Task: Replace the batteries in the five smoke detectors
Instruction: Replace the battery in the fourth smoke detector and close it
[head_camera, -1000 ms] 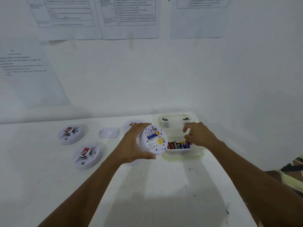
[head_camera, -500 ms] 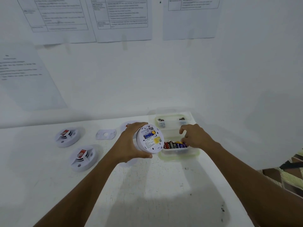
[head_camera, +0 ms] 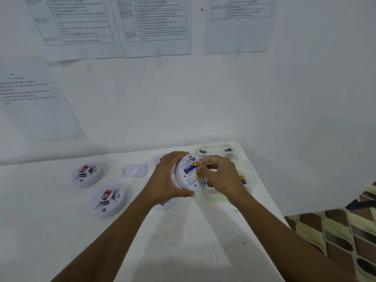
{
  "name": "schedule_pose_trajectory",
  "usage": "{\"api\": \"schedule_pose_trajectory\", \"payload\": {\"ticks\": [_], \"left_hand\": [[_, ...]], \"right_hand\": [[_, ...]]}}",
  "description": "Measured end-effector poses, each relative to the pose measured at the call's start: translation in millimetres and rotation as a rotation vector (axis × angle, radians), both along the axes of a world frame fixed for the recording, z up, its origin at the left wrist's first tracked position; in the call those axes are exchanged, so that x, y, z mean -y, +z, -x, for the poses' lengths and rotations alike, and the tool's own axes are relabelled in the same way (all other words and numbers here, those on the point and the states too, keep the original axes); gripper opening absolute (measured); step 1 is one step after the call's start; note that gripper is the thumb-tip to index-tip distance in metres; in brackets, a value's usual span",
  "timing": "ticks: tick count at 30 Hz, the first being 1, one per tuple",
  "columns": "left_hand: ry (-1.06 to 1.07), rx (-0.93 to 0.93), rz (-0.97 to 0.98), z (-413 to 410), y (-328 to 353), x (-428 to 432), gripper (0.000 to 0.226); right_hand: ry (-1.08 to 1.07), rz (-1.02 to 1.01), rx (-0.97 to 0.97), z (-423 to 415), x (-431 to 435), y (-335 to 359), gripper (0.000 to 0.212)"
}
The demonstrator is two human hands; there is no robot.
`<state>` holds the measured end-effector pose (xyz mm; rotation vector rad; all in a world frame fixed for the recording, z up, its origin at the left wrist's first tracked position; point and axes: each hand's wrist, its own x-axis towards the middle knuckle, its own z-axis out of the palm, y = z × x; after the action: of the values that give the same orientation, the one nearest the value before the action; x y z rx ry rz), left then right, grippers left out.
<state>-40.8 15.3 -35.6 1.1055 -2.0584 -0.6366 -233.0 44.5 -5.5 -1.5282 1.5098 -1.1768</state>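
Observation:
My left hand [head_camera: 166, 180] grips a round white smoke detector [head_camera: 188, 181] by its rim and holds it above the table, its back turned towards me. A blue battery [head_camera: 189, 169] with a yellow end lies in the detector's open compartment. My right hand [head_camera: 221, 178] is at the detector with curled fingers, and its thumb and forefinger pinch the battery's yellow end. Behind that hand sits the clear battery tray [head_camera: 251, 177], most of its batteries hidden.
Two white detectors with red labels [head_camera: 86, 174] [head_camera: 107, 200] lie at the left, and a flat mounting plate [head_camera: 134, 170] lies between them and my hands. Parts of two more detectors [head_camera: 159, 158] [head_camera: 165, 204] show around my left hand. A second clear tray [head_camera: 215, 151] stands by the wall. The table edge [head_camera: 270, 202] runs close on the right.
My right hand has left the battery tray and moved left onto the back of the detector. My left hand keeps hold of the detector.

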Motion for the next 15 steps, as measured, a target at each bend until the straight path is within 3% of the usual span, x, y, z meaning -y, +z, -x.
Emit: {"api": "schedule_pose_trajectory", "payload": {"ticks": [10, 15], "left_hand": [[0.015, 0.054, 0.055, -3.2, -1.1, 7.2, 0.084], [0.009, 0.034, 0.002, -4.9, -4.0, 10.2, 0.078]], "right_hand": [[-0.147, -0.125, 0.218, -26.2, 3.0, 2.7, 0.010], [-0.196, -0.066, 0.235, -28.4, 4.7, 1.4, 0.011]]}}
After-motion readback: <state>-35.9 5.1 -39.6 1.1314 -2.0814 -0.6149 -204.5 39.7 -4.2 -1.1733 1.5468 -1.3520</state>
